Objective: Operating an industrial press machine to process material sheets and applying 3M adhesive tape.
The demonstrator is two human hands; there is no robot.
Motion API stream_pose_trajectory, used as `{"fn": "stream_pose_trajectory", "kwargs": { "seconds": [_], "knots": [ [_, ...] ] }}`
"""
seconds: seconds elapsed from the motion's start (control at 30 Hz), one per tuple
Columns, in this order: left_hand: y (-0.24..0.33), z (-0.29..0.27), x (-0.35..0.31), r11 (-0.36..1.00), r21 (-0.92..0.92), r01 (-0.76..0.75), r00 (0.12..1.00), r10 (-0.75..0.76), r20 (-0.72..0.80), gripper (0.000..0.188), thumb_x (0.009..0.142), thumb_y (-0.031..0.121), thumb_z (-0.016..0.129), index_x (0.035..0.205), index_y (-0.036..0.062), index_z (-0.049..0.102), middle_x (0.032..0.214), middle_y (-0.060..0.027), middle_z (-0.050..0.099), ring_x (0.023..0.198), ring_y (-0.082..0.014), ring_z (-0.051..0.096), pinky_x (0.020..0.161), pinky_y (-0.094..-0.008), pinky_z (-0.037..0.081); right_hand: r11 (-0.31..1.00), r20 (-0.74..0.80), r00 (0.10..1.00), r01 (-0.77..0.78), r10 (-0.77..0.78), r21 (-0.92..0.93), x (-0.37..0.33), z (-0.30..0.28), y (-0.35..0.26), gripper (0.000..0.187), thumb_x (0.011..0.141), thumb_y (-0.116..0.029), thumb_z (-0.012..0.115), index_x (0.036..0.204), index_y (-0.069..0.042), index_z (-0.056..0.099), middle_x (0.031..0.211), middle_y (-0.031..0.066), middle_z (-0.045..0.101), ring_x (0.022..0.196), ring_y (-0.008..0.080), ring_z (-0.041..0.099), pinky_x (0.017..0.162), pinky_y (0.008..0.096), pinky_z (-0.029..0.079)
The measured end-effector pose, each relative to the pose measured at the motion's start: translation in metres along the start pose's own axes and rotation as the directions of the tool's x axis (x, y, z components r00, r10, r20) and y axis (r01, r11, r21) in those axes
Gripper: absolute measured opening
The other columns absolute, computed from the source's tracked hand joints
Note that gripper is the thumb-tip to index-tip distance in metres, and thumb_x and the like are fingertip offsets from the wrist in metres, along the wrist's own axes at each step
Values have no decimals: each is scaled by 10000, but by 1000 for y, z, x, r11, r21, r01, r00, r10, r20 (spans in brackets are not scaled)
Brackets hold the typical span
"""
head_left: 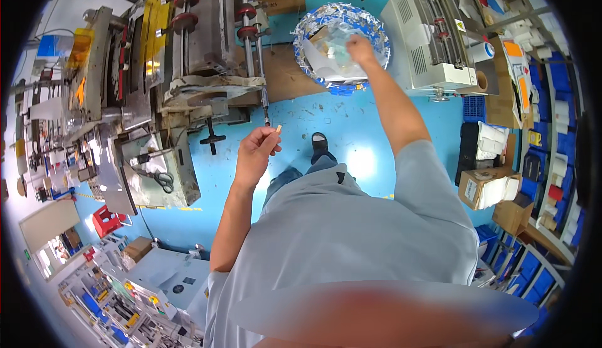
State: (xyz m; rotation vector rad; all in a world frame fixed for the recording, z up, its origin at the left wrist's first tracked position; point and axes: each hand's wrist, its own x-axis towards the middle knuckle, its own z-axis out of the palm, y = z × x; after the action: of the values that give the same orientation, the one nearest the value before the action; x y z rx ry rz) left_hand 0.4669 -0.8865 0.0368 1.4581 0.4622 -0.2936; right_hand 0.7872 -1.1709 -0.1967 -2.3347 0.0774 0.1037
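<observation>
Reaching forward, the right hand (361, 49) closes on clear crumpled plastic (335, 42) inside the round blue-white bin (310, 19) (far ahead), while the nearer left hand (257, 150) pinches a small tan stub (278, 129).

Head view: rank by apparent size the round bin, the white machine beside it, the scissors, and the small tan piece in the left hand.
1. White machine
2. Round bin, somewhat smaller
3. Scissors
4. Small tan piece

Fisheye bending makes true sizes unsure.
</observation>
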Motion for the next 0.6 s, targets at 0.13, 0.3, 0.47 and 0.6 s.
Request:
{"fn": "stream_pose_trajectory", "kwargs": {
  "seconds": [0.13, 0.3, 0.47, 0.6],
  "knots": [
    [-4, -19, -26, 999, -47, 0, 991, -6, -135, 163, 981, 171, 612, 1009, 19, 662, 874, -20, 651, 751, -104, 603, 675, -250, 468, 992, -137, 988, 79, -65, 100, 1, 0, -36, 319, 861, -194, 644, 1142, -48, 689, 1053, 152, 707, 975, 270, 662, 861, 360, 514],
    [-32, -52, -70, 979, -202, -11, 977, -32, -212, 135, 972, 201, 625, 977, 72, 666, 874, -11, 657, 775, -106, 599, 713, -264, 481, 732, 308, 840, 145, -446, 665, -162, 25, -119, 66, 958, -120, 651, 973, -57, 638, 859, -9, 593, 767, 89, 534, 686, 245, 459],
    [-58, -94, -133, 878, -460, 130, 990, -86, 116, 137, 935, 228, 634, 899, 98, 655, 846, 1, 660, 764, -102, 606, 683, -244, 460, 592, 634, 349, -231, -690, 772, -348, 27, -245, 270, 901, 7, 650, 1171, 11, 628, 1077, 66, 644, 934, 142, 606, 841, 284, 496],
    [-93, -154, -199, 797, -603, 37, 998, 4, 67, 107, 919, 198, 628, 866, 107, 638, 818, 5, 642, 725, -104, 593, 680, -251, 450, 523, 517, 82, 105, -852, 846, -402, 59, -325, 164, 882, -7, 674, 1046, -3, 677, 1002, 85, 670, 872, 175, 634, 774, 296, 508]
  ]
}}
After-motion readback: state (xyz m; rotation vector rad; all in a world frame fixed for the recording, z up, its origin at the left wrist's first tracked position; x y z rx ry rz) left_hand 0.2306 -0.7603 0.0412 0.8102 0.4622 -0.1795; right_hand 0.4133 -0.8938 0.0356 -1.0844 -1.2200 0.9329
